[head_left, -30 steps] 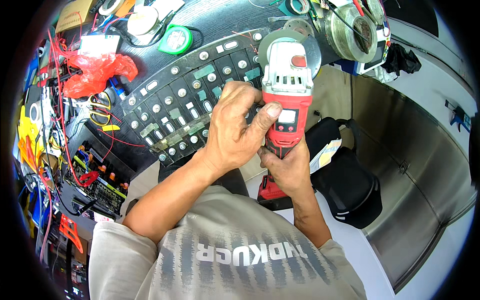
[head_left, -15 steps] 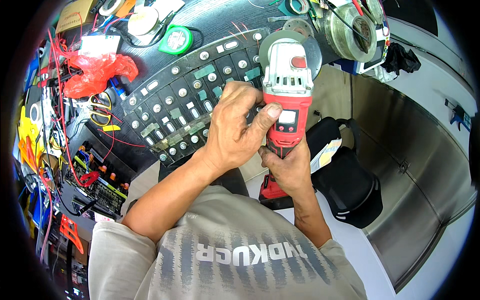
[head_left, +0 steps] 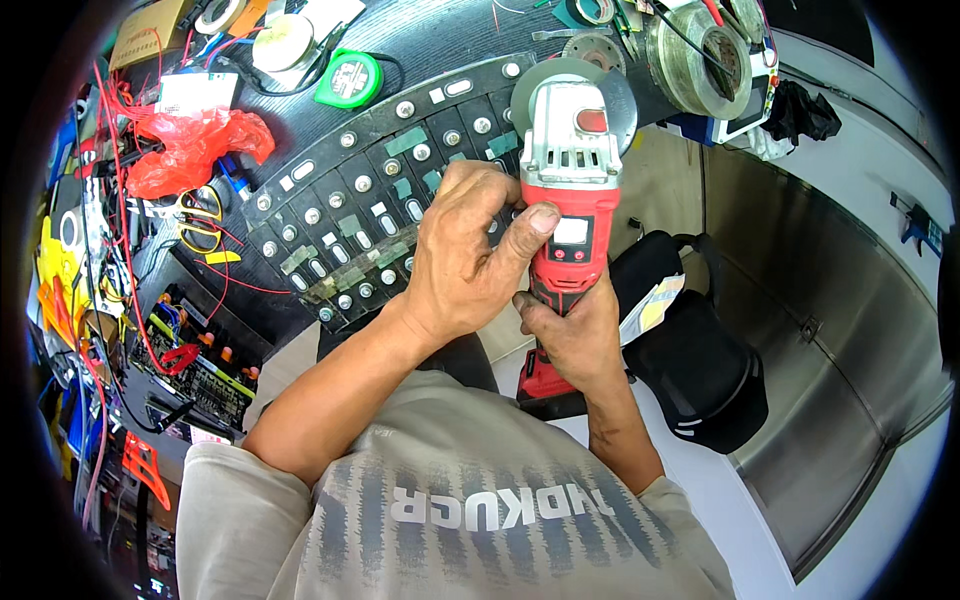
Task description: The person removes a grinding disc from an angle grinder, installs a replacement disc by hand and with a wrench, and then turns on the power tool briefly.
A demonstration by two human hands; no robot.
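Note:
A red and silver cordless angle grinder (head_left: pixel 572 150) is held up in front of my body, its disc (head_left: pixel 615 105) at the far end beyond the metal head. My right hand (head_left: pixel 580 335) wraps around its lower body, just above the red and black battery (head_left: pixel 548 385). My left hand (head_left: pixel 468 245) is closed at the grinder's left side, with the thumb lying on the casing beside a small lit screen. Its curled fingers are partly hidden, so a side handle cannot be made out. Behind the left hand lies a black battery pack with rows of bolted terminals (head_left: pixel 363 183).
A green tape measure (head_left: pixel 349 79), a red plastic bag (head_left: pixel 195 150) and yellow scissors (head_left: pixel 200 220) lie on the dark table. Clear tape rolls (head_left: pixel 700 65) stand far right. A circuit board (head_left: pixel 205 375) is at left; a black chair (head_left: pixel 690 370) stands at right.
The view has shifted very slightly. Both hands keep their hold on the grinder, which stays in nearly the same place.

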